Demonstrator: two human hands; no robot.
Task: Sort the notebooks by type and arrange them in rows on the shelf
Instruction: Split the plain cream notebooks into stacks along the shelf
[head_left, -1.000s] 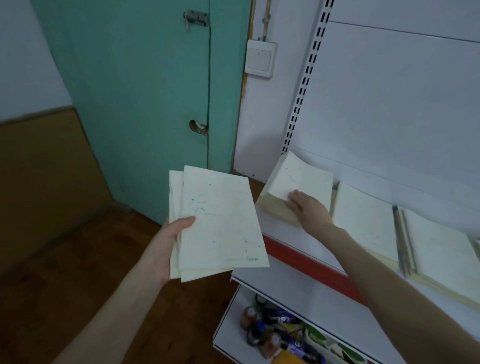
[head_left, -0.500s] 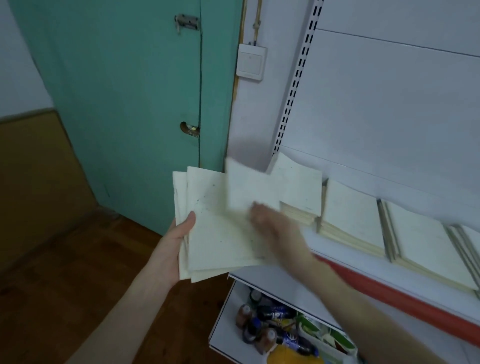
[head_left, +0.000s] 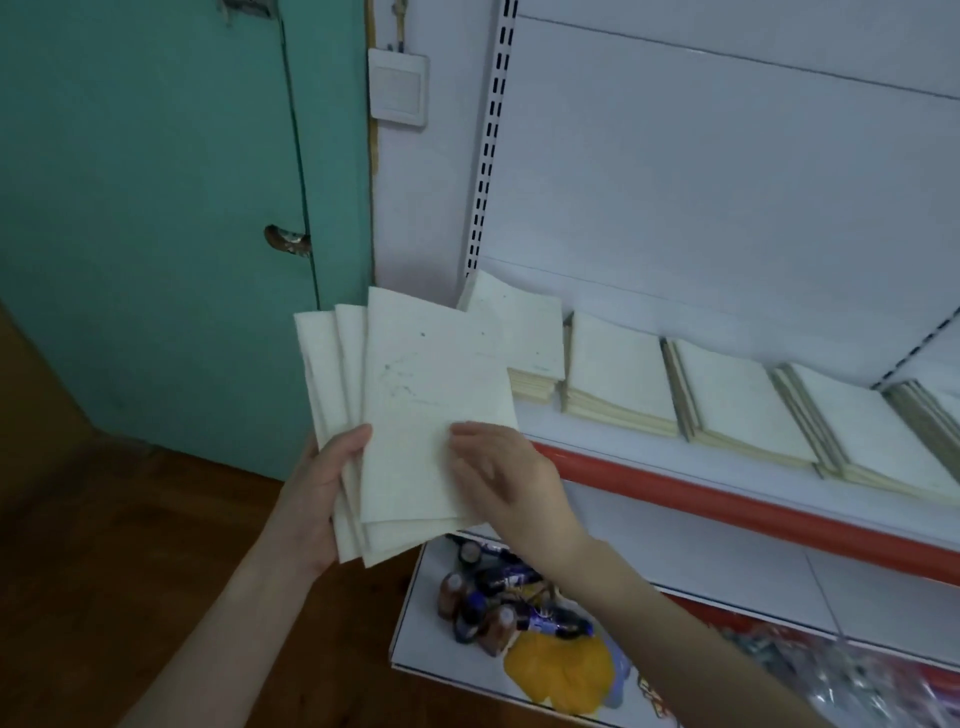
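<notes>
**Change of state.** One second ago my right hand (head_left: 509, 478) lay on the leftmost stack (head_left: 524, 338) on the shelf (head_left: 727, 499). It has since come off that stack and returned to the held notebooks (head_left: 332, 395). The stack now lies free, its top cover sitting slightly askew. I judge that one placement is complete and the next pick has begun.

**Fingers.**
- My left hand (head_left: 317, 493) grips the held notebooks at their lower left edge, thumb across the front, fingers curled behind.
- My right hand pinches the top notebook (head_left: 431, 405) at its lower right edge. The thumb lies on the cover; the fingers under it are hidden.

**Location.** The held notebooks are in the air in front of the shelf's left end, just below and left of the leftmost stack. They do not touch the shelf.

**Orientation.**
- The held notebooks are fanned, each lower one offset to the left.
- Their long axis runs from my hands upward and away, leaning slightly.
- Their pale covers face me. The top notebook stands higher than the rest.
- The stacks on the shelf lie flat, side by side in one row, long axis from the red front rim toward the back panel.

**Next step, as judged.** Identify the top notebook's type, then turn it flat to match the row. The cover print is too faint to read.
</notes>
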